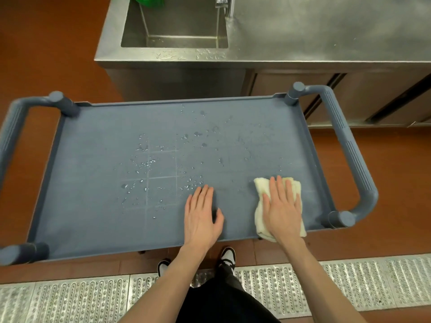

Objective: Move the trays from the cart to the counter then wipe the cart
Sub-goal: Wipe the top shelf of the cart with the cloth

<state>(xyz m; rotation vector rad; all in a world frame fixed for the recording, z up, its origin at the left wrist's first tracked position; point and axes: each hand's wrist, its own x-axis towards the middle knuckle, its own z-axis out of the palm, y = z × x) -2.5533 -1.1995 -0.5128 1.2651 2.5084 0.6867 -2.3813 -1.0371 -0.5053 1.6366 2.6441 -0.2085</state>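
Observation:
A blue-grey plastic cart (93, 136) fills the middle of the view, its top shelf bare of trays and dotted with water drops around the centre. My right hand (282, 207) lies flat, fingers spread, pressing a cream-coloured cloth (260, 215) onto the shelf near its front right corner. My left hand (201, 215) rests flat and empty on the shelf just left of the cloth. No trays are in view.
Behind the cart stands a steel counter (326, 31) with a sink basin (175, 26) and tap (224, 3); something green lies at the sink's far edge. Cart handles (349, 148) stick out at both ends. A metal floor grate (349, 283) runs under my feet.

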